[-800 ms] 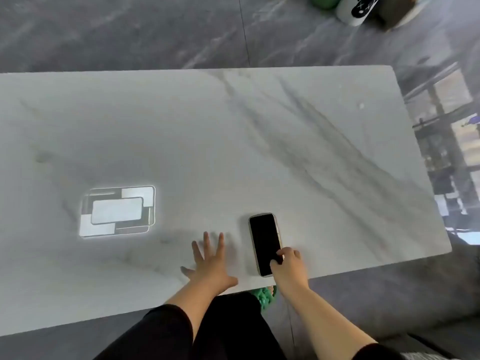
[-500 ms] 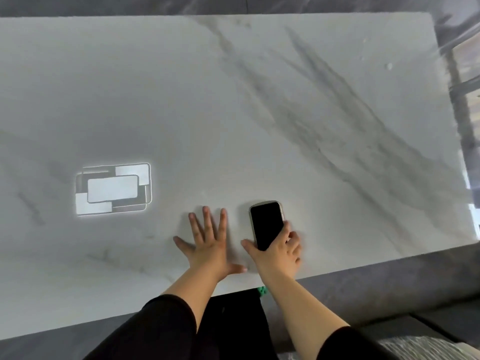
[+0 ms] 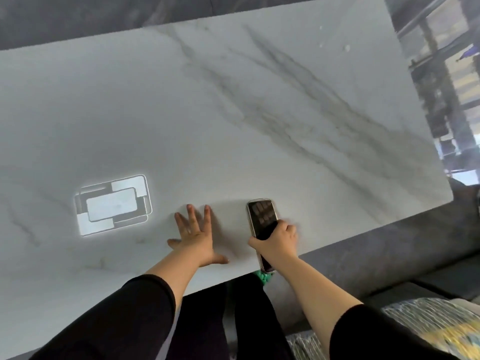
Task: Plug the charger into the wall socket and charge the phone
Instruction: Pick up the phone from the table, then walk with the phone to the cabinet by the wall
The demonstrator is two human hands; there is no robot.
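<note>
A black phone (image 3: 261, 216) with a dark screen is lifted near the front edge of the white marble table (image 3: 233, 113). My right hand (image 3: 276, 241) is closed around its lower half, and its bottom end sticks out below my wrist past the table edge. My left hand (image 3: 196, 235) lies flat on the tabletop with fingers spread, a little left of the phone. No charger, cable or wall socket is in view.
A bright reflection of a ceiling lamp (image 3: 113, 205) shows on the table at the left. Dark grey floor surrounds the table. A patterned cushion or fabric (image 3: 426, 326) lies at the lower right, and a glass reflection runs along the right edge.
My right hand has closed around the phone and lifted it off the table towards me. My left hand has stayed flat on the table. The camera view shifted.
</note>
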